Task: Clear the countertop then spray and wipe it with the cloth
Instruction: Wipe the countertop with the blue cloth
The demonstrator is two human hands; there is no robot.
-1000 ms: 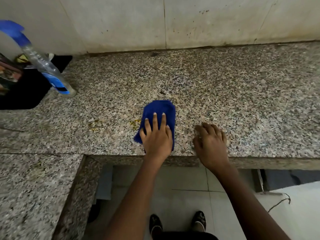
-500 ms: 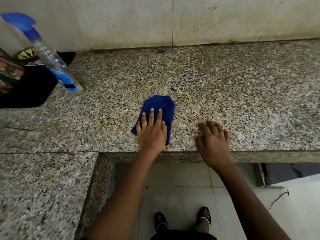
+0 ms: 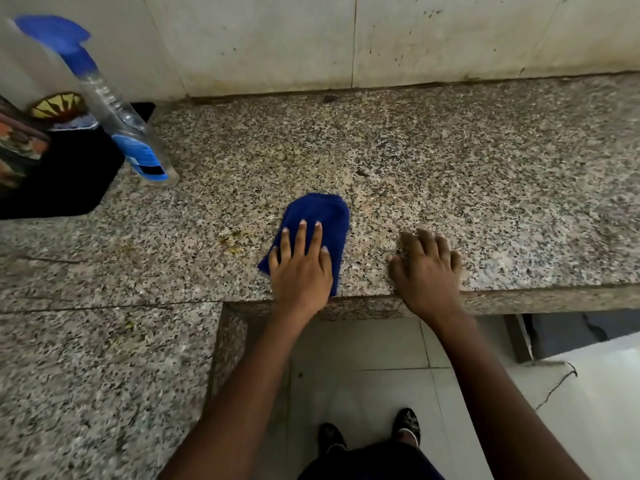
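Observation:
A folded blue cloth (image 3: 323,216) lies on the speckled granite countertop (image 3: 450,174) near its front edge. My left hand (image 3: 300,271) presses flat on the cloth with straight fingers. My right hand (image 3: 427,268) rests on the bare countertop to the right of the cloth, fingers slightly bent, holding nothing. A clear spray bottle (image 3: 121,123) with a blue trigger head stands at the back left. A small yellowish stain (image 3: 231,239) marks the stone just left of the cloth.
A black tray (image 3: 65,178) holding colourful packets sits at the far left beside the bottle. A tiled wall (image 3: 346,39) backs the counter. The counter turns toward me on the left (image 3: 86,393). Tiled floor and my feet (image 3: 370,431) show below.
My left hand and the cloth have slid a little to the left along the front edge. My right hand has stayed in place on the counter.

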